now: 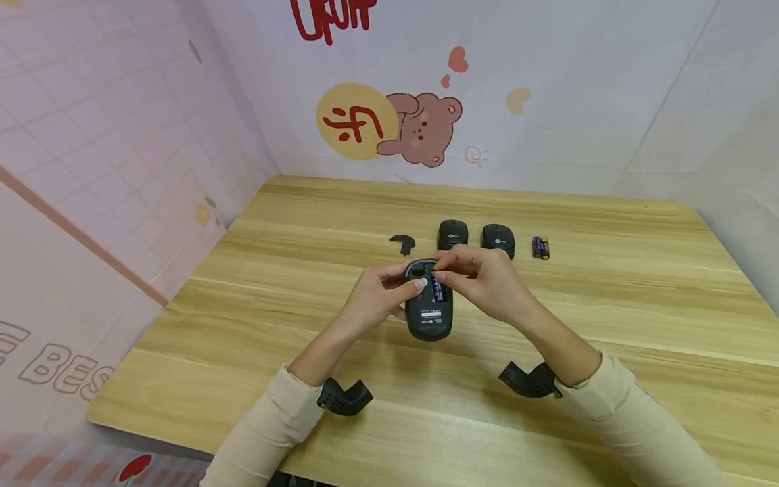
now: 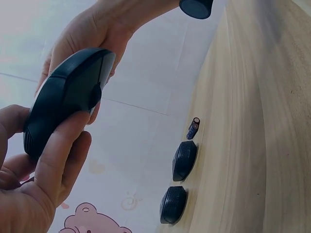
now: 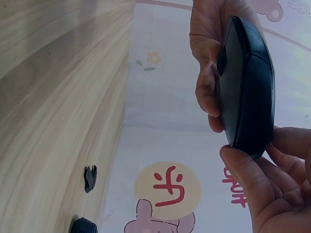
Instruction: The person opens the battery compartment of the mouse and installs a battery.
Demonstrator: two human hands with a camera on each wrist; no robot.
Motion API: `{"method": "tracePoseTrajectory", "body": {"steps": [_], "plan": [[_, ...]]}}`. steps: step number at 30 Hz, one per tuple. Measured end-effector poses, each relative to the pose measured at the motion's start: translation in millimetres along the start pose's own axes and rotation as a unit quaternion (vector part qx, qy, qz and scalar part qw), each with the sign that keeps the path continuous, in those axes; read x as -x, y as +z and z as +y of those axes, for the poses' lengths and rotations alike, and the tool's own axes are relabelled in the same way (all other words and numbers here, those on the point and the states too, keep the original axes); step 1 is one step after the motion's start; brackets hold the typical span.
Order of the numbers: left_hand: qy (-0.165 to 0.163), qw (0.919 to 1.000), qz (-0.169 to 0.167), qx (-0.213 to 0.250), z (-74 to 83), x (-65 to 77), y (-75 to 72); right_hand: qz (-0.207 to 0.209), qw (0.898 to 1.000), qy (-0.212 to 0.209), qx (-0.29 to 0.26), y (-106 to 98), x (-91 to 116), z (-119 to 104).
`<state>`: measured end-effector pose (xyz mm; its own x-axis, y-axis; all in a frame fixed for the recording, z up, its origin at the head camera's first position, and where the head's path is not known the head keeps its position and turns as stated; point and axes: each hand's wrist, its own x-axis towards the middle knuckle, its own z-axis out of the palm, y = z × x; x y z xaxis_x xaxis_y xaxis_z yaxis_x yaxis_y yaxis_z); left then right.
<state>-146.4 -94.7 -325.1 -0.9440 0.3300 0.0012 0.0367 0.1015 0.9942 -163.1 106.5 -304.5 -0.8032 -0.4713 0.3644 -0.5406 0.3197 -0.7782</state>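
Observation:
A black computer mouse (image 1: 429,321) is held above the table, underside up and its battery compartment uncovered. Inside the compartment lies a dark blue battery (image 1: 439,289). My left hand (image 1: 383,294) grips the mouse by its left side, thumb on the underside. With fingers curled around the mouse's far end, my right hand (image 1: 487,281) has its thumb beside the battery's upper end. In the right wrist view, my right fingertips (image 3: 235,158) touch the mouse's top side. The hand hides part of the compartment.
Two more black mice (image 1: 453,233) (image 1: 498,237) sit on the wooden table (image 1: 608,291) beyond my hands. Right of them lie two small batteries (image 1: 540,247) side by side. A thin curved black piece (image 1: 404,242) lies to their left. A printed cloth wall (image 1: 548,88) stands behind the table.

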Motion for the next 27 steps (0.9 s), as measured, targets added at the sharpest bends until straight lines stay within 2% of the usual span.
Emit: {"method": "tracePoseTrajectory", "body": {"steps": [17,27], "plan": [[0.001,0.9999,-0.003,-0.015,3.7,-0.8,1.7,0.020,0.999,0.042,-0.002,-0.1,-2.2,-4.0],[0.003,0.9998,-0.012,-0.013,4.0,-2.7,3.0,0.030,0.999,0.042,0.005,0.1,-1.9,-2.9]]}}
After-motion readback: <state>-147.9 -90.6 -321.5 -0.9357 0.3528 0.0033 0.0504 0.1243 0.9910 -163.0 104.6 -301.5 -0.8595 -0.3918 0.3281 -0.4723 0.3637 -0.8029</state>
